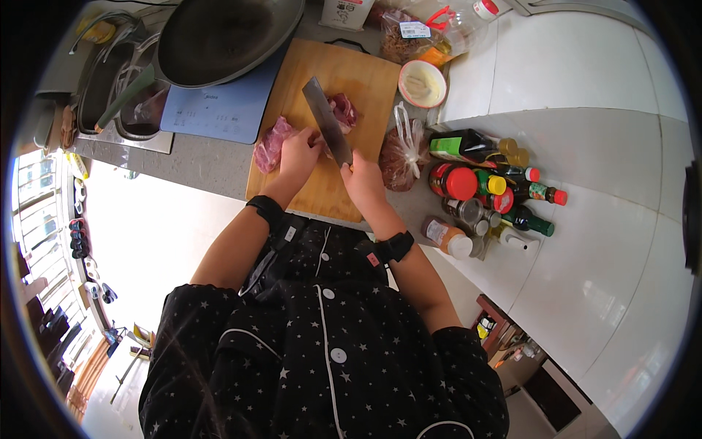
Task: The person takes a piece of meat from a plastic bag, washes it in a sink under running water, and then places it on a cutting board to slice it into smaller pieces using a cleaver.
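Observation:
A wooden cutting board (pixel 329 192) lies before me with raw meat on it. My right hand (pixel 363 178) is closed around the handle of a cleaver (pixel 329 122), whose broad blade points up and to the left over the board. The fingers of my left hand (pixel 301 153) rest on a piece of raw meat (pixel 272 145) at the board's left side; the fingertips near the blade touch a small bit of meat, partly hidden. Another piece of meat (pixel 343 110) lies beyond the blade, partly covered by it.
A wok (pixel 225 38) stands on a blue induction cooktop (pixel 208 112) at the left, beside a sink (pixel 101 93). To the right are a small bowl (pixel 422 83), a tied plastic bag (pixel 405 156) and several sauce bottles and jars (pixel 460 183) near the tiled wall.

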A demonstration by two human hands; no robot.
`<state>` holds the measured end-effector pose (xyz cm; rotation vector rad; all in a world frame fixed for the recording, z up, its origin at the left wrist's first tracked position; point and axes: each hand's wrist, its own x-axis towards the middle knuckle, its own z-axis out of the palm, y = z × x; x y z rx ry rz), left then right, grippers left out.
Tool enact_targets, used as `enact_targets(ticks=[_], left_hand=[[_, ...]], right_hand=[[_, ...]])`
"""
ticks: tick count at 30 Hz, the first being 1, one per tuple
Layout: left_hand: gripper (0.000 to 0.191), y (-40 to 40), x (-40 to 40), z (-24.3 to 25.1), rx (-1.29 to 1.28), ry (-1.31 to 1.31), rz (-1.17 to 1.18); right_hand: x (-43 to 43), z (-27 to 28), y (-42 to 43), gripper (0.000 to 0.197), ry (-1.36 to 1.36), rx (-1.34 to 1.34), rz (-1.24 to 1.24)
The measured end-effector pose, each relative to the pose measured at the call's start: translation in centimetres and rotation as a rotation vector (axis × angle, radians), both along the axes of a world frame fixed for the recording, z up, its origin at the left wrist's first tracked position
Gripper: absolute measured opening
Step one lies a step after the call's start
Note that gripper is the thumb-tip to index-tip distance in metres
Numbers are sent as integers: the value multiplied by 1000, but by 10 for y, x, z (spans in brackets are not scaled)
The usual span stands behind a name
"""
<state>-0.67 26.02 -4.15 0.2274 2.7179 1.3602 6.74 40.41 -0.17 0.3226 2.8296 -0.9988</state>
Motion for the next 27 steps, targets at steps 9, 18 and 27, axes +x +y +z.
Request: enact_targets(ticks=[9,18,27], left_hand=[[15,4,-4,2,26,35,46],[14,10,-3,4,-6,77,-9],[14,7,-7,-2,8,79,-38]], right_hand=[[22,8,6,30,-40,15,-24],[18,14,2,23,-76,-53,-73],[-5,5,-5,20,-97,-142,-148]])
